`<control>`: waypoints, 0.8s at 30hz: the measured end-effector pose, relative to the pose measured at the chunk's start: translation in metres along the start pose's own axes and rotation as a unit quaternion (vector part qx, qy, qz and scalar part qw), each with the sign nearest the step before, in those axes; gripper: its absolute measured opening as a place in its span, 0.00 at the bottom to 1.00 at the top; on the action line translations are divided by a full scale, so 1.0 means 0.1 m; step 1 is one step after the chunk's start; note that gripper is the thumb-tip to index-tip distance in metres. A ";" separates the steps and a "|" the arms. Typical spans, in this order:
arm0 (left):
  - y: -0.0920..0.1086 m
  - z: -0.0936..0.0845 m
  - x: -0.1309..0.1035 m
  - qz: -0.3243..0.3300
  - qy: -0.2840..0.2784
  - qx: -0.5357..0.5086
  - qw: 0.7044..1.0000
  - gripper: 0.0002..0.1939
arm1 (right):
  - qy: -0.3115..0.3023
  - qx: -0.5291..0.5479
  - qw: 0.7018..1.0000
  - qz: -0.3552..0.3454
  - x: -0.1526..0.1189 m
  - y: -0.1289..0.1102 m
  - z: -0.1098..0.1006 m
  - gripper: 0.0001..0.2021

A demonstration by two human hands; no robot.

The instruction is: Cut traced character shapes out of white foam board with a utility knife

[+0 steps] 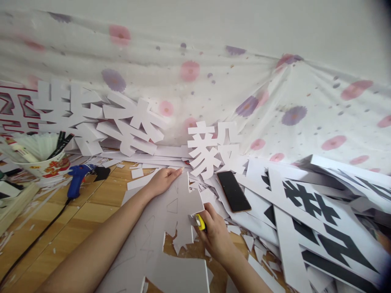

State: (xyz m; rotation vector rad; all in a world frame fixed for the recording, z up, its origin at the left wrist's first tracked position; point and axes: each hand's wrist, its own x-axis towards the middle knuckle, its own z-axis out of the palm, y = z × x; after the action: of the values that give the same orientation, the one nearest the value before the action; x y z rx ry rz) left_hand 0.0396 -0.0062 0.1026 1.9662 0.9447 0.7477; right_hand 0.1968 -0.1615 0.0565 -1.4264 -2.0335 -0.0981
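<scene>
A white foam board [179, 203] with pencil outlines and several cut-out notches lies in front of me over the wooden table. My left hand [165, 179] grips its far left edge, thumb on top and fingers together. In my right hand [215, 232] is a yellow utility knife [200, 222], with my fingers wrapped around it. The knife's tip is at the board's right edge, beside a notch; its blade is hard to make out. Small white offcuts [249, 242] are scattered under and beside the board.
A black phone [233, 191] lies on scraps to the right, near printed character sheets [320, 215]. Cut white characters [203, 148] lean against the floral sheet [189, 93]. At left are a blue glue gun [76, 181], its cord [39, 238], and a paper bucket [45, 167] of glue sticks and markers.
</scene>
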 end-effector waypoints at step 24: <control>-0.04 -0.02 0.04 -0.013 0.026 0.061 0.998 0.27 | 0.075 0.078 0.993 0.049 -0.07 0.06 -0.08 0.07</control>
State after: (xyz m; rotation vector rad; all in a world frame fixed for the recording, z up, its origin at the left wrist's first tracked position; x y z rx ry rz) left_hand 0.0389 -0.0007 0.1002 2.0430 1.0675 0.7448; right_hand 0.2067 -0.1684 0.0570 -1.3757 -1.8053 -0.0038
